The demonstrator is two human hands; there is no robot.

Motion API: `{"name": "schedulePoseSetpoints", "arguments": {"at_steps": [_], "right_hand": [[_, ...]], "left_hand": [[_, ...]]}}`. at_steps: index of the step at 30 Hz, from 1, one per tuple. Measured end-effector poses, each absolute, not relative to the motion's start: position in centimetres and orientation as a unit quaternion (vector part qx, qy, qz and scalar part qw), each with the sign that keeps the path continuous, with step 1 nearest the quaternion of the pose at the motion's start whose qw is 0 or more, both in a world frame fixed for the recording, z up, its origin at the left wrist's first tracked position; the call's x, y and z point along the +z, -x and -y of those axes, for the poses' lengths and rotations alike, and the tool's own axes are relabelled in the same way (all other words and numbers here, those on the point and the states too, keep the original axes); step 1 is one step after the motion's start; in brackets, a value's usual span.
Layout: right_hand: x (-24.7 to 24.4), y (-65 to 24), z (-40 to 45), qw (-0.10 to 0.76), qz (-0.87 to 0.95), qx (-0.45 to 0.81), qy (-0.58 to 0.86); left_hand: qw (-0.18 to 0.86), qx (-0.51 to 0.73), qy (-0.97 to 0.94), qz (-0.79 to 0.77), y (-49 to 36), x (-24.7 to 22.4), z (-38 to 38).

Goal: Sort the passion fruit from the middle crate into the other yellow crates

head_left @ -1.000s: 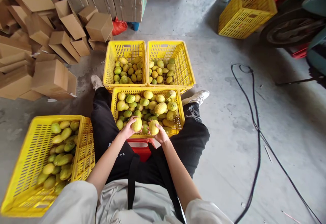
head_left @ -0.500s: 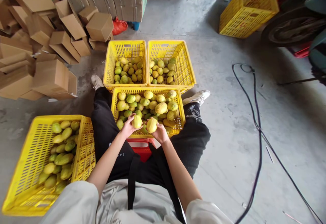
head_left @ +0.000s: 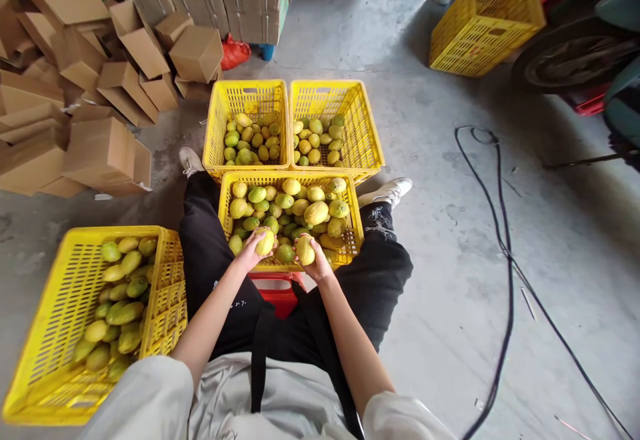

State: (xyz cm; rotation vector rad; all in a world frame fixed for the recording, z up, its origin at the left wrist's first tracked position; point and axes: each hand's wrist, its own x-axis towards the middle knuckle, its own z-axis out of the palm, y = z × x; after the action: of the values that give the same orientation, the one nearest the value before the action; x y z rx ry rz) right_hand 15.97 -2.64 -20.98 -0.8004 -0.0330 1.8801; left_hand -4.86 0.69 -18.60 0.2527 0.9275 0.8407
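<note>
My left hand (head_left: 247, 253) is closed round a yellow lemon (head_left: 265, 243). In my right hand (head_left: 320, 267) is another yellow lemon (head_left: 305, 251), gripped by the fingers and thumb. Both hands are over the near edge of a yellow plastic crate (head_left: 357, 219) between my legs. Yellow and green lemons (head_left: 316, 213) fill much of that crate. Just beyond it, two more yellow crates stand side by side, the left one (head_left: 214, 123) and the right one (head_left: 364, 127), each with lemons at the bottom.
Beside my left leg, a tilted yellow crate (head_left: 55, 313) holds greenish lemons. Cardboard boxes (head_left: 100, 147) lie piled at the far left. A black cable (head_left: 509, 253) runs over the floor on the right. Further back are a yellow crate (head_left: 485, 27) and a vehicle wheel (head_left: 565, 57).
My hands have moved slightly apart, each still gripping its lemon. Both lemons have turned a little in the fingers. The crates have stayed in place.
</note>
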Motion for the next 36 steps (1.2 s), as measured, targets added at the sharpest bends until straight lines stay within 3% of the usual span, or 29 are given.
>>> {"name": "schedulePoseSetpoints", "arguments": {"at_steps": [13, 25, 36], "right_hand": [[-20.6, -16.1, 2.4, 0.508, -0.041, 0.798, 0.321], [-20.6, -15.9, 2.6, 0.485, -0.060, 0.775, 0.400], [-20.6, -15.8, 2.5, 0.516, -0.001, 0.795, 0.318]], "left_hand": [[0.829, 0.393, -0.022, -0.398, 4.6, -17.2, -1.1], [0.824, 0.374, -0.092, -0.415, 4.8, -17.6, -0.8], [0.815, 0.399, -0.014, -0.419, 4.5, -17.3, -1.0]]}}
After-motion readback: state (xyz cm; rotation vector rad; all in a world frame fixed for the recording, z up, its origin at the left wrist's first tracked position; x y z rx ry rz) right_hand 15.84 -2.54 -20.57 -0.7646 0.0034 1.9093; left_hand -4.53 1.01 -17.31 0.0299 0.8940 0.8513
